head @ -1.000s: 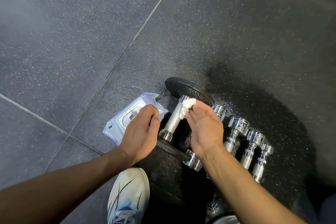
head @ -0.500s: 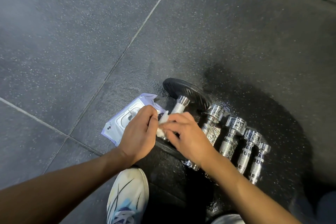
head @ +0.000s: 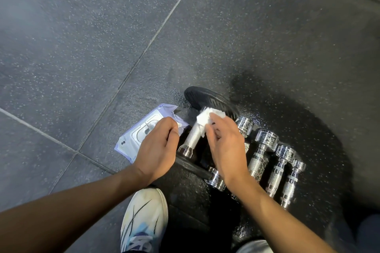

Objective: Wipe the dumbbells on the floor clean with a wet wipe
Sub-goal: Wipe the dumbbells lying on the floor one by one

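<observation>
A large dumbbell with black plates and a knurled chrome handle (head: 192, 136) lies on the dark floor. My right hand (head: 225, 150) pinches a crumpled white wet wipe (head: 205, 118) against the far end of that handle, close to the far plate (head: 207, 99). At the handle's near end, my left hand (head: 158, 147) curls over the near plate, with a scrap of white showing at its fingertips. To the right, several small chrome dumbbells (head: 264, 151) lie side by side; my right hand partly hides the nearest one.
A pale purple wet-wipe pack (head: 137, 137) lies flat on the floor, partly under my left hand. My white and blue shoe (head: 144, 220) stands just below the dumbbell. Dark speckled floor tiles (head: 82, 47) spread out to the left and beyond.
My right hand has slid the wipe along the handle, from the near end beside my left hand up to the far plate. My left hand has stayed in place.
</observation>
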A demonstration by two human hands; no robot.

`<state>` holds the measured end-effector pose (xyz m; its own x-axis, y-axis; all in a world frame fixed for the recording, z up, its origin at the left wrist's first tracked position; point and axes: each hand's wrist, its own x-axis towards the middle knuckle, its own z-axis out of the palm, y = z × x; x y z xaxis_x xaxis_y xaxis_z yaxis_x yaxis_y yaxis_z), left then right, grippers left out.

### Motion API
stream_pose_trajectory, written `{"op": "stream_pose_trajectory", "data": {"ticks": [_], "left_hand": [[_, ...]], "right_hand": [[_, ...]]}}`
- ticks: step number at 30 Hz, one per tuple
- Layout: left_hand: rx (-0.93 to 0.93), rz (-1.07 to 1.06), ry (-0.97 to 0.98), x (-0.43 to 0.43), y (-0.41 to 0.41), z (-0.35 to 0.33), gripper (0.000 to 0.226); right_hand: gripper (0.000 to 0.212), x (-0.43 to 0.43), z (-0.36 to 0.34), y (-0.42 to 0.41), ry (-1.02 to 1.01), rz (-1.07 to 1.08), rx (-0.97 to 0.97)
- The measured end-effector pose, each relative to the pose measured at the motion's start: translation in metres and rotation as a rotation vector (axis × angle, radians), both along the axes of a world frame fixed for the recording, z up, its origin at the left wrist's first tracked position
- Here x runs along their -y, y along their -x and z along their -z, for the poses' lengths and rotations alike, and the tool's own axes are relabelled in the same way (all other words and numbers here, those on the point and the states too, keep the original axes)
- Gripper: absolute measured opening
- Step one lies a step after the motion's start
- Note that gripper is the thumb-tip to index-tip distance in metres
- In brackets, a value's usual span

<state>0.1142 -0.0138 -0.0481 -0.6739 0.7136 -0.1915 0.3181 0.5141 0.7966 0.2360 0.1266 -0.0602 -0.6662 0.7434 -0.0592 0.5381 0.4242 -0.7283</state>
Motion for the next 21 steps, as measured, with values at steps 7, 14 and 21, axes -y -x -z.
{"op": "stream_pose_trajectory", "data": {"ticks": [7, 14, 21], "left_hand": [[0.004, -0.004, 0.004, -0.001, 0.001, 0.000, 0.017], [0.002, 0.002, 0.001, 0.000, 0.001, 0.001, 0.016], [0.004, 0.003, 0.005, 0.000, 0.001, 0.001, 0.016]], "right_hand": [[0.011, 0.003, -0.003, 0.007, 0.820, 0.296, -0.038], [0.009, -0.001, -0.003, 0.000, 1.003, -0.059, 0.323], [0.026, -0.021, -0.018, 0.005, 0.670, 0.175, 0.026]]}}
